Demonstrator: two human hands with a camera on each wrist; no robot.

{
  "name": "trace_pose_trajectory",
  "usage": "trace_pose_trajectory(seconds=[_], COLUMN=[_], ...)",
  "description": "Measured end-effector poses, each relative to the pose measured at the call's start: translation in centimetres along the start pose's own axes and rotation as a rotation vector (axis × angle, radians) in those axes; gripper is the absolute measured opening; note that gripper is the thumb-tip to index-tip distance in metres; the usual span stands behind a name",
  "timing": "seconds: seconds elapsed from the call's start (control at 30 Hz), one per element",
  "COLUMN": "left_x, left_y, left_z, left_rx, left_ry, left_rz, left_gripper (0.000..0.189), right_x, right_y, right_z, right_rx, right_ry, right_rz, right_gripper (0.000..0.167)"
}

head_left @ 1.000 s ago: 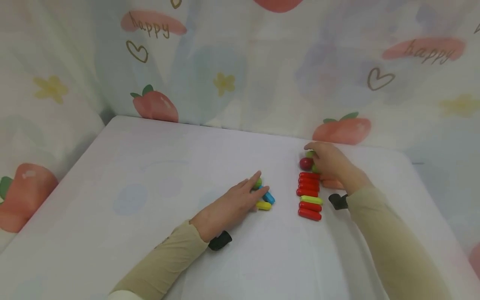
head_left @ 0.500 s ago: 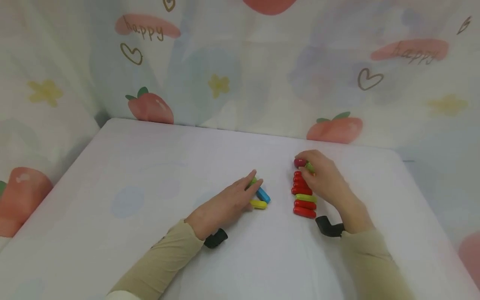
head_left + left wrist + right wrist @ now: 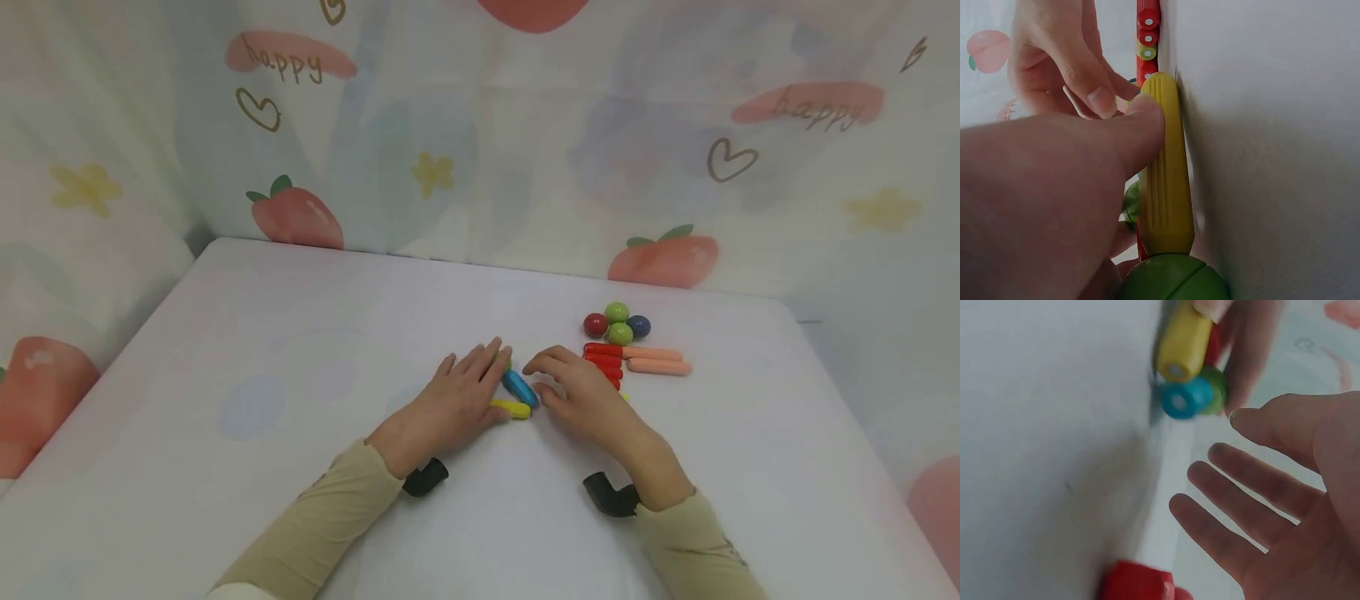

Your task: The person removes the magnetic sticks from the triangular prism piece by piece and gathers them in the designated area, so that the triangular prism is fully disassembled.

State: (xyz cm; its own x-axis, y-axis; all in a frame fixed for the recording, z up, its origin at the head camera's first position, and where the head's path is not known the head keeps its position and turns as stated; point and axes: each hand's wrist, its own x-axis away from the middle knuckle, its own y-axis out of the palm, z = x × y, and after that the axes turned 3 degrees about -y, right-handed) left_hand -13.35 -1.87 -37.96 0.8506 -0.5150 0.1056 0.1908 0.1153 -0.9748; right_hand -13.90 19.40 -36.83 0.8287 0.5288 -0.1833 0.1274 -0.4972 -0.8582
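Observation:
My left hand (image 3: 457, 400) lies with fairly straight fingers over a small group of coloured pieces. Its thumb touches a yellow ridged stick (image 3: 1167, 162). Beside that stick is a blue stick (image 3: 520, 388), and a green ball (image 3: 1172, 281) sits at the yellow stick's near end in the left wrist view. My right hand (image 3: 592, 400) hovers just right of the blue stick, fingers loosely bent and nothing between them; in the right wrist view its fingers are spread. Some red under the left hand is mostly hidden.
Beyond the right hand, red sticks (image 3: 603, 354) lie in a row, partly covered by that hand. Two pale orange sticks (image 3: 660, 367) lie to their right. Behind them cluster a red ball (image 3: 596, 325), green balls (image 3: 617, 312) and a blue ball (image 3: 639, 326).
My right hand has left the balls and come left and nearer, beside the blue stick. The ball cluster and orange sticks are now uncovered. The left hand has stayed nearly still.

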Motion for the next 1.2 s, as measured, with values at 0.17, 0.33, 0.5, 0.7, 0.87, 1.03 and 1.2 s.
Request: trace_pose_trajectory(seconds=[0.17,0.33,0.5,0.7,0.87,1.03,1.2], left_x=[-0.2,-0.2,-0.3,-0.3,-0.4,-0.1,-0.1], left_y=[0.3,0.1,0.0,0.3,0.3,0.2,0.4], left_z=[-0.1,-0.2,-0.2,-0.1,0.0,-0.1,-0.1], left_rx=[-0.026,-0.041,-0.07,-0.087,-0.12,-0.117,-0.095], left_ry=[-0.006,-0.009,-0.006,0.011,0.023,0.009,0.007], left_rz=[0.018,0.013,0.031,0.04,0.049,0.023,0.016], left_gripper=[0.081,0.082,0.081,0.081,0.082,0.085,0.086], right_x=[-0.1,-0.3,-0.4,-0.3,-0.4,-0.2,-0.1], right_y=[1.1,1.4,1.4,1.5,1.4,1.5,1.2], right_z=[-0.5,-0.7,-0.8,-0.8,-0.5,-0.4,-0.4], right_rx=[0.004,0.041,0.079,0.074,0.082,0.061,0.066], right_ry=[-0.028,-0.021,-0.013,0.01,0.022,0.032,0.012], right_rz=[-0.066,-0.076,-0.099,-0.107,-0.086,-0.092,-0.11], right_gripper=[0.026,0.029,0.032,0.033,0.029,0.025,0.023])
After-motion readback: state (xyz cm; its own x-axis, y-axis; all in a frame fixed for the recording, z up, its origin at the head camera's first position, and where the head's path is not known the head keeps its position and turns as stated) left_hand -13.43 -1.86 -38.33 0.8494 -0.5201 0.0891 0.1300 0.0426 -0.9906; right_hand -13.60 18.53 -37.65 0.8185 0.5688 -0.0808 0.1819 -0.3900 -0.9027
